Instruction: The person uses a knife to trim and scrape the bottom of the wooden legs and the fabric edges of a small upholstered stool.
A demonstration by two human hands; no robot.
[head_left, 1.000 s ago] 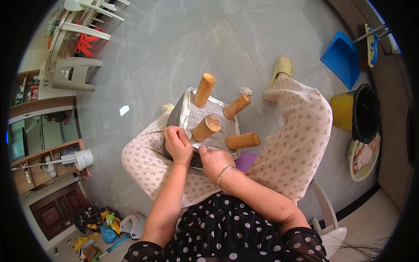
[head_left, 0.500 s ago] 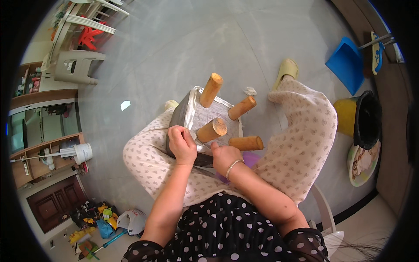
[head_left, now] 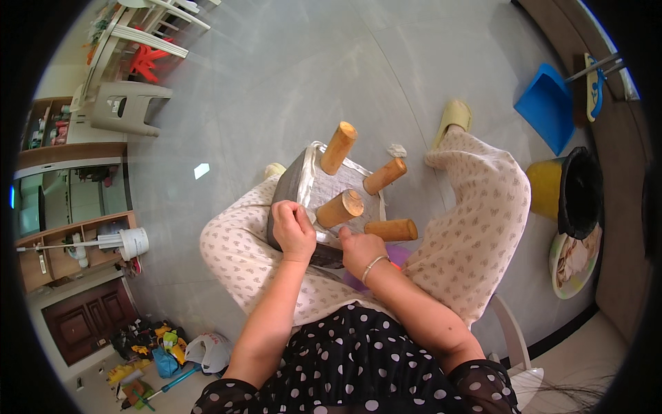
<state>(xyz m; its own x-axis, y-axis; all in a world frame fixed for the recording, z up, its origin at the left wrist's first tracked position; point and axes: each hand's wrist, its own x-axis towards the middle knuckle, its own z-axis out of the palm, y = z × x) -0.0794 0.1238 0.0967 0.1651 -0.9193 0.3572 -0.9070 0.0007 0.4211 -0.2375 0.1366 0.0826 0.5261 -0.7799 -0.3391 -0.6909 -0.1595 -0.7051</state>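
An upturned grey fabric stool (head_left: 289,181) with four round wooden legs (head_left: 338,148) sits tilted between my pale patterned trouser legs (head_left: 469,228). White fabric trim (head_left: 305,172) runs round its underside. My left hand (head_left: 294,228) is closed on the trim at the near left corner, beside the nearest leg. My right hand (head_left: 362,252) is curled on the near edge, thumb raised; its fingertips are partly hidden, apparently gripping the trim. Below my right wrist, a purple object (head_left: 396,254) is partly hidden. A small crumpled white scrap (head_left: 396,150) lies on the floor.
On the right are a blue dustpan (head_left: 545,107), a yellow bin (head_left: 543,193) with a black liner and a basin (head_left: 574,276) holding cloths. A grey plastic stool (head_left: 117,109), white chairs and shelving stand left. Bags (head_left: 210,352) and clutter lie at lower left.
My right hand has shifted a little rightward along the stool's edge. My left hand stays at the corner. The whole scene has moved slightly rightward in the picture.
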